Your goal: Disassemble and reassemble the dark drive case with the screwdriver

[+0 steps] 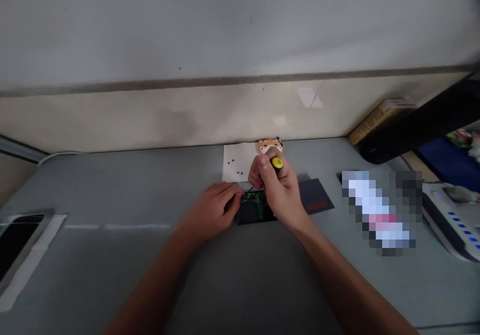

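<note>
A screwdriver (277, 163) with a yellow-capped dark handle is wrapped in my right hand (279, 187). Its thin shaft slants down to the left and meets the upper left part of a green circuit board (257, 200) set in a dark, flat casing. My left hand (219, 205) grips the board's left edge with curled fingers, close to the screwdriver's tip. The exact contact of the fingertips is hard to see. My right hand covers the right part of the board. Just behind it lies a white sheet of paper (236, 157) bearing several tiny dark screws (240, 173).
A dog-face item (265, 146) lies by the paper's top right corner, and a dark flat card (317, 196) beside my right hand. Farther right are a blurred-out device (377, 207), a white power strip (455, 220) and a black cylinder (416, 120). A wall (168, 120) closes the back.
</note>
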`<state>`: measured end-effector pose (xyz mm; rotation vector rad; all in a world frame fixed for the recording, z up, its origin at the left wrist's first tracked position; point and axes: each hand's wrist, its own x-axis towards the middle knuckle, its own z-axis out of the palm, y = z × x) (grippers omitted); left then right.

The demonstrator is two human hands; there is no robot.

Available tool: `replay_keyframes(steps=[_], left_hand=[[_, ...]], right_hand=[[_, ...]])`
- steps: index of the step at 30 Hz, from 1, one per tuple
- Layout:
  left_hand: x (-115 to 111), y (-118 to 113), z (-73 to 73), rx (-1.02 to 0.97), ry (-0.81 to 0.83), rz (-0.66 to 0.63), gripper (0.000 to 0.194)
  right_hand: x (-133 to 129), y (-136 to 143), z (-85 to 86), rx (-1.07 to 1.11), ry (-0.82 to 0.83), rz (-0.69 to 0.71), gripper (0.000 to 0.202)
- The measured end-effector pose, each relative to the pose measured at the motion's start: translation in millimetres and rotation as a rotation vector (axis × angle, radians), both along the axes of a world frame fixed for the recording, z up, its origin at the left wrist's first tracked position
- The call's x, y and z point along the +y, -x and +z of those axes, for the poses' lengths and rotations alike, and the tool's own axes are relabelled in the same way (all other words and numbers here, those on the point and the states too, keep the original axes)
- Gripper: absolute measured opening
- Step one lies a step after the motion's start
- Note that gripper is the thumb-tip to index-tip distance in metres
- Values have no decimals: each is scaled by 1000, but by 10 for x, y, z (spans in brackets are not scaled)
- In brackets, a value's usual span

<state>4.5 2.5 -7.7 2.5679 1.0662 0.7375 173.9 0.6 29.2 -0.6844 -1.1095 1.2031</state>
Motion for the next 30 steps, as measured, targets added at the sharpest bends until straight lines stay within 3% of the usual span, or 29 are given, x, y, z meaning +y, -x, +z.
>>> replay_keyframes(steps=[12,22,30], left_hand=[[11,-15,-83,-63,35,38,25],[-10,-16,-72,-75,2,23,26],[-42,-23,-30,-57,4,47,27]], right_hand=[[8,50,20,-120,-34,-23,41],[22,-118,108,31,58,-9,44],[10,-96,65,-129,-17,-68,54]])
